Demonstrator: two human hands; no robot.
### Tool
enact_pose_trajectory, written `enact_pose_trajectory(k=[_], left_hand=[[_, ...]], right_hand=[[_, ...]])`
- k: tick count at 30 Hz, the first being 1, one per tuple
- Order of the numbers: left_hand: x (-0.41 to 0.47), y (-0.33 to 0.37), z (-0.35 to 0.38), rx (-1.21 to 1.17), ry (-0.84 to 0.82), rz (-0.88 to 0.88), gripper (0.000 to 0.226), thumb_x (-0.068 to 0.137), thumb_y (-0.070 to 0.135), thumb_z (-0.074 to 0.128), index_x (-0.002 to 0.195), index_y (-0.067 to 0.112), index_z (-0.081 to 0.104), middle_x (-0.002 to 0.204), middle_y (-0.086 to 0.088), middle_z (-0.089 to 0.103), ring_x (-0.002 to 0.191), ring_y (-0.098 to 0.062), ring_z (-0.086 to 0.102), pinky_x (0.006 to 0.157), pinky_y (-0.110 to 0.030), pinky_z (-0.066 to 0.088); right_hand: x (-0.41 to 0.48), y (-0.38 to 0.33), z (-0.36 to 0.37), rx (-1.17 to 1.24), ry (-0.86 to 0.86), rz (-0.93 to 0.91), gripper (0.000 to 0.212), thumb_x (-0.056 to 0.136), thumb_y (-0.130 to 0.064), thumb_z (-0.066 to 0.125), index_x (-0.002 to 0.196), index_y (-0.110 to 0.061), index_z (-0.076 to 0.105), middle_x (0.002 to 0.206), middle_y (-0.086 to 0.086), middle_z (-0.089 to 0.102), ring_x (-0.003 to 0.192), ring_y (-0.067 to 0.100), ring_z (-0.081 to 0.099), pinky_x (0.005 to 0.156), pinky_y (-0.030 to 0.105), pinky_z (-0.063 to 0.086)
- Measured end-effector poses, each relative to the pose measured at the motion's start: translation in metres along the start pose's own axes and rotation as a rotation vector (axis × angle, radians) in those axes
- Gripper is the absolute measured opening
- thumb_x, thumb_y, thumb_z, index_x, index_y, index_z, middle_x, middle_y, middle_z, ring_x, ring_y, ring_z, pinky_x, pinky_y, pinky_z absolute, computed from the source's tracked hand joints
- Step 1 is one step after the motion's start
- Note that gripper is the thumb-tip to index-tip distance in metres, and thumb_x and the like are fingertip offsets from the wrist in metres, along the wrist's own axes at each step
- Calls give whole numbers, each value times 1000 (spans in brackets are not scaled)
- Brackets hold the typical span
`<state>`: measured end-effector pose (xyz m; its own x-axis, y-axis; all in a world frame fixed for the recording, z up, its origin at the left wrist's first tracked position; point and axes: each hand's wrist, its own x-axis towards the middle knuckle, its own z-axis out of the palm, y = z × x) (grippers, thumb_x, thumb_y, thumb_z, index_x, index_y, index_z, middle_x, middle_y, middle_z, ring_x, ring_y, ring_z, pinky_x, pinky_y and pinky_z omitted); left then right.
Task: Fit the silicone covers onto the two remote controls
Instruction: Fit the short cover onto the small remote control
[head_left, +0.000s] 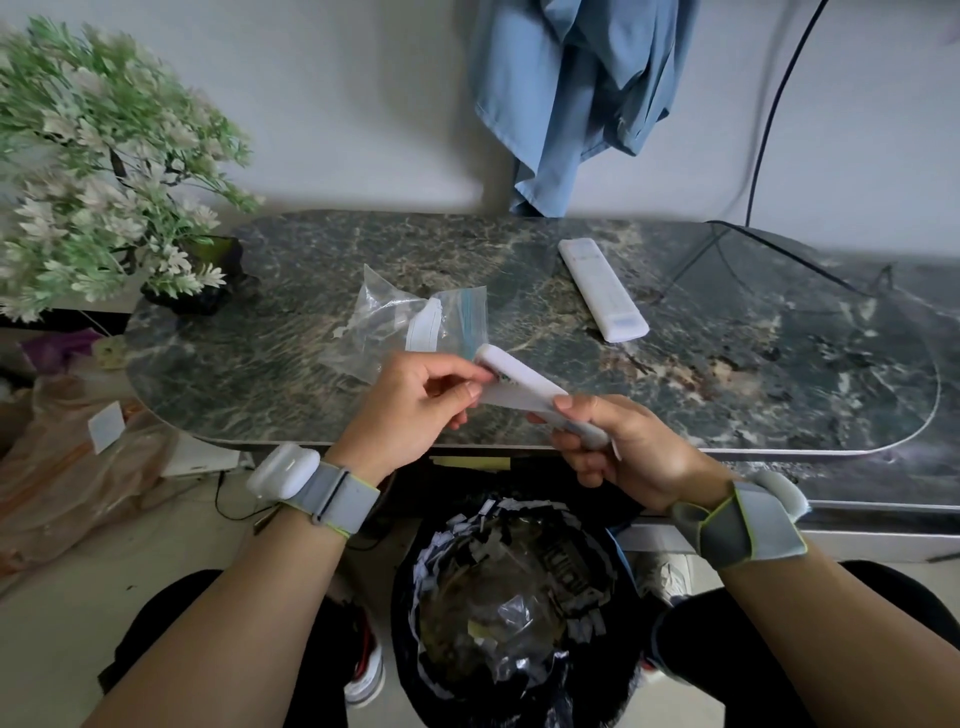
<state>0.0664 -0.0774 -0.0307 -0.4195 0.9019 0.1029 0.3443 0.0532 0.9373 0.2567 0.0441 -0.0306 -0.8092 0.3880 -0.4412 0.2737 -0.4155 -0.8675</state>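
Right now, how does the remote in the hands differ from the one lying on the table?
The held remote is lifted off the table, gripped at its near end by the right hand. The table remote lies flat, untouched. The left hand pinches a loose cover at the held remote's far end; no loose cover shows on the table remote. Both are slim, white and angled alike.

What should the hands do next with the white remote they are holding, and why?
Probably the left hand should stretch the cover further over the remote while the right hand steadies its near end. The left hand pinches the cover by the remote's far end, and it seems only partly on.
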Motion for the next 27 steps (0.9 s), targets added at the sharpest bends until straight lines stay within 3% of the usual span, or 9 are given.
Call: enact_pose_trajectory(k=[2, 5, 6, 9, 10, 13, 19, 24, 27], left_hand=[[-1, 0, -2, 133, -64, 4, 24, 88, 3, 62, 93, 25, 73, 66, 9, 66, 57, -8, 59, 61, -26, 54], [-3, 4, -1, 289, -131, 22, 23, 89, 5, 60, 101, 20, 73, 65, 20, 62, 58, 4, 59, 60, -11, 46], [-4, 5, 0, 328, -139, 34, 23, 89, 5, 59, 102, 19, 73, 66, 20, 62, 59, 4, 59, 58, -10, 44], [-5, 4, 0, 361, -106, 64, 20, 86, 4, 59, 95, 16, 72, 66, 1, 66, 56, -14, 59, 56, -24, 47], [-5, 3, 0, 363, -86, 87, 17, 84, 3, 61, 92, 15, 71, 64, -3, 65, 55, -16, 56, 55, -21, 43], [-6, 0, 1, 368, -36, 142, 13, 81, 3, 65, 88, 13, 70, 63, -4, 63, 57, -15, 53, 55, -14, 38], [-6, -3, 1, 347, 4, 146, 11, 77, 6, 69, 86, 12, 70, 68, -3, 66, 62, -16, 60, 61, -27, 50], [-7, -4, 1, 349, -4, 140, 10, 73, 3, 72, 78, 11, 69, 67, 1, 67, 61, -14, 62, 59, -28, 53], [-7, -5, 0, 416, -49, 114, 9, 73, 8, 73, 76, 16, 71, 68, 6, 68, 62, -9, 62, 60, -28, 53]], right_hand=[[0, 1, -1, -43, 23, -11, 42, 64, -43, 71, 88, -10, 59, 63, -1, 40, 46, 9, 27, 44, 23, 22], [1, 1, -2, -98, 53, -20, 28, 67, -38, 72, 66, -18, 52, 64, 1, 40, 46, 11, 27, 44, 25, 20], [2, 2, -2, -109, 59, -21, 28, 69, -37, 72, 65, -18, 51, 64, 1, 40, 46, 11, 27, 44, 25, 20], [2, 3, -1, -120, 77, -23, 33, 67, -41, 73, 70, -16, 50, 64, 1, 40, 46, 11, 27, 45, 26, 19], [2, 2, -1, -125, 86, -27, 36, 65, -43, 73, 72, -16, 50, 64, 1, 40, 47, 11, 27, 45, 26, 19], [3, 0, -2, -169, 114, -50, 43, 63, -47, 73, 79, -13, 51, 66, 2, 39, 50, 12, 26, 46, 27, 18], [3, -1, -2, -214, 148, -82, 49, 64, -49, 71, 88, -11, 52, 68, 4, 37, 50, 13, 25, 45, 26, 19], [2, 0, -7, -327, 203, -125, 32, 73, -40, 73, 66, -13, 57, 59, 1, 35, 46, 12, 29, 42, 25, 23], [0, 1, -8, -406, 230, -153, 16, 83, -27, 73, 82, -11, 72, 51, -6, 41, 45, 10, 37, 41, 21, 29]])
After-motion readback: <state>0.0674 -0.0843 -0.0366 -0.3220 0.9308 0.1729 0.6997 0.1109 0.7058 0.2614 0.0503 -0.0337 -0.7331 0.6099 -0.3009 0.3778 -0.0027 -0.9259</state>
